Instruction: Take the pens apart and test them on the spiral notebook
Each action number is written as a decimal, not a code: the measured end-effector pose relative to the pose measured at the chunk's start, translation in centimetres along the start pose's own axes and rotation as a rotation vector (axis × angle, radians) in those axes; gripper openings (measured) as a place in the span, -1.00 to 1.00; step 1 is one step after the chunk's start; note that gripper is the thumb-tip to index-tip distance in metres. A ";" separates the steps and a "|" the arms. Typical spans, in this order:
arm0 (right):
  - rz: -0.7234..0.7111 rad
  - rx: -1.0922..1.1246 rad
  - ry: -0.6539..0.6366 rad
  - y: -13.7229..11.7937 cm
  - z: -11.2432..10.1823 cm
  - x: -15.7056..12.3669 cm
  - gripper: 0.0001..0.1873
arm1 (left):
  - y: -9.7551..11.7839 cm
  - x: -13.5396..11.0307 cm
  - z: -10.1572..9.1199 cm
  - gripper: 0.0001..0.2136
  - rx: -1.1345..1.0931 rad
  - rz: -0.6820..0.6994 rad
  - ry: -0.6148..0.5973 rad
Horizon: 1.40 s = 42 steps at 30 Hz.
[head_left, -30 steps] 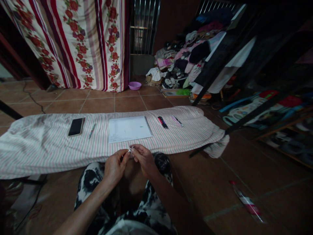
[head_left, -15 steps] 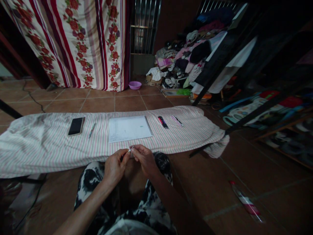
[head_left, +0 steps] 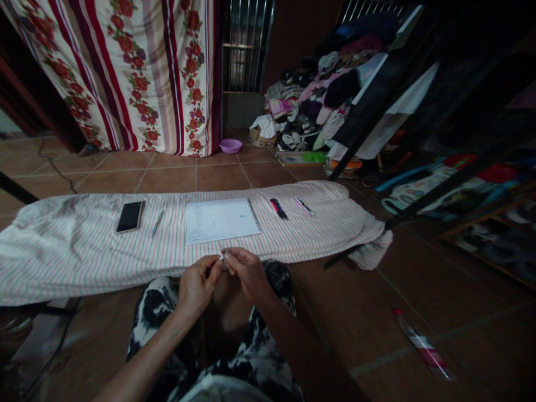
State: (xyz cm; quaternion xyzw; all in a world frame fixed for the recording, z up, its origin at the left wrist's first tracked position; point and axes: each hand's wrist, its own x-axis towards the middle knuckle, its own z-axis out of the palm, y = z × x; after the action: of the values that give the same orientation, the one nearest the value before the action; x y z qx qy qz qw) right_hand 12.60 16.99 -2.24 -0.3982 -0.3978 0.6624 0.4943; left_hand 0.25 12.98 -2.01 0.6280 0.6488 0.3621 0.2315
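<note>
My left hand and my right hand meet over my lap, just in front of the near edge of a striped cloth-covered board. Both hands pinch a small whitish object between their fingertips; it is too small to name. On the board beyond them lies an open spiral notebook. A dark phone and a pale pen lie to its left. Two more pens and a pinkish one lie to its right.
A floral striped curtain hangs at the back. A pile of clothes and a purple bowl sit on the tiled floor. A dark slanted frame and cluttered shelves stand right. A wrapped tube lies on the floor.
</note>
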 end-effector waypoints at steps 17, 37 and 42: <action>0.013 -0.003 -0.042 -0.1 0.0 0.0 -0.74 | -0.8 0.1 0.4 -0.68 -0.170 -0.044 -0.001; 0.015 -0.035 -0.016 -0.2 0.2 -0.1 -0.76 | -0.6 0.1 0.2 -0.68 -0.195 -0.098 0.007; 0.008 -0.051 0.003 -0.3 0.3 0.1 -0.80 | -0.3 0.2 0.2 -0.70 -0.226 -0.107 0.022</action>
State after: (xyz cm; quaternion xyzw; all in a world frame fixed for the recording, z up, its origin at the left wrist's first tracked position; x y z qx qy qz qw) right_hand 12.39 17.08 -1.89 -0.4130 -0.4125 0.6534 0.4820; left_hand 0.17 13.22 -2.37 0.5582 0.6389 0.4270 0.3127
